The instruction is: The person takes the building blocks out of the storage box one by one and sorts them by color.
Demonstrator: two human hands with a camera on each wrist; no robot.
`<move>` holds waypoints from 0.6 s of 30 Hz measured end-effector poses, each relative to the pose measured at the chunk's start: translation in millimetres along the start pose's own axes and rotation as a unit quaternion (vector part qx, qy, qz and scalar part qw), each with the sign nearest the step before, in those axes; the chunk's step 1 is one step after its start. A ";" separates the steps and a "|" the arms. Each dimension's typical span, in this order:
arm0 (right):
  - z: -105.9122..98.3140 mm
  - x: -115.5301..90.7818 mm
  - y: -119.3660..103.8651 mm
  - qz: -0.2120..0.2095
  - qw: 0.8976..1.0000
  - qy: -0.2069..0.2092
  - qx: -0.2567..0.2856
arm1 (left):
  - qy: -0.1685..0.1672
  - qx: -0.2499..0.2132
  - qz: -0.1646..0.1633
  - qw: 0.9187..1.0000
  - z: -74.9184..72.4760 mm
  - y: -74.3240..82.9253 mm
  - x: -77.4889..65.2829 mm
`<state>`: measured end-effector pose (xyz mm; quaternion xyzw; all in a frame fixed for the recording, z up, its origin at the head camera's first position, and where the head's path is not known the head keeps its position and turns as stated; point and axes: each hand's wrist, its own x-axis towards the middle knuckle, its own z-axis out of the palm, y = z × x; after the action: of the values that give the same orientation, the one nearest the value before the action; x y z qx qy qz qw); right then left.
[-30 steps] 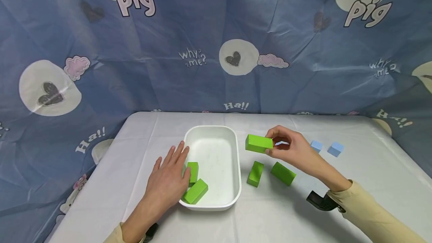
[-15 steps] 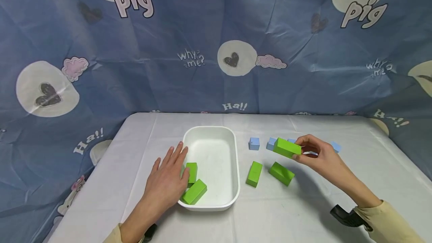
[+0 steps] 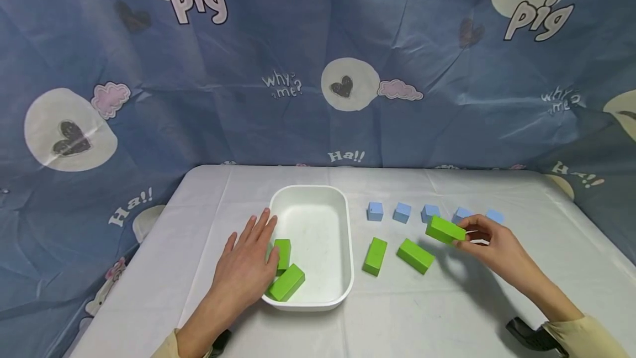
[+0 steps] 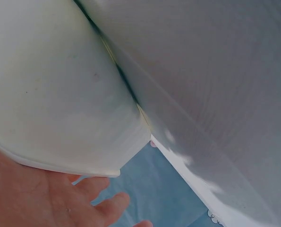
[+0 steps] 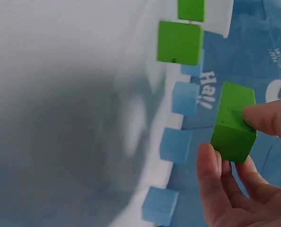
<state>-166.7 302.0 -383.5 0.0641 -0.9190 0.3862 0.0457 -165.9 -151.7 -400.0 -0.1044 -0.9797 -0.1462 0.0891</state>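
Observation:
My right hand [image 3: 489, 242] pinches a green block [image 3: 445, 230] by one end, between thumb and fingers, above the table. In the right wrist view the held block [image 5: 234, 122] sits between the thumb and the fingertips. Below and left of it, two more green blocks lie on the cloth: one slanted [image 3: 415, 256], one nearly lengthwise [image 3: 375, 257]. My left hand [image 3: 247, 264] lies with straight, spread fingers over the left rim of a white plastic tub [image 3: 351, 258]. Inside the tub, beside the thumb, are green blocks [image 3: 288, 282], partly hidden by that hand.
Several small blue cubes [image 3: 402, 212] stand in a row along the back right of the table [image 3: 397, 314], the rightmost ones close behind the right hand. A blue printed cloth [image 3: 298, 137] hangs behind the table's far edge.
My right hand has carried the green block to the right and slightly nearer, past the row of blue cubes, uncovering the left cubes. The left hand stays at the tub.

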 end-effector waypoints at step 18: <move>9.5 -9.7 21.8 0.057 0.997 -0.028 -0.050 | 0.003 -0.001 0.003 1.000 0.3 -0.6 0.0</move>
<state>-160.8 311.1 -406.7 0.0196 -0.9403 0.3397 0.0006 -166.1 -152.2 -400.4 -0.1070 -0.9790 -0.1468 0.0922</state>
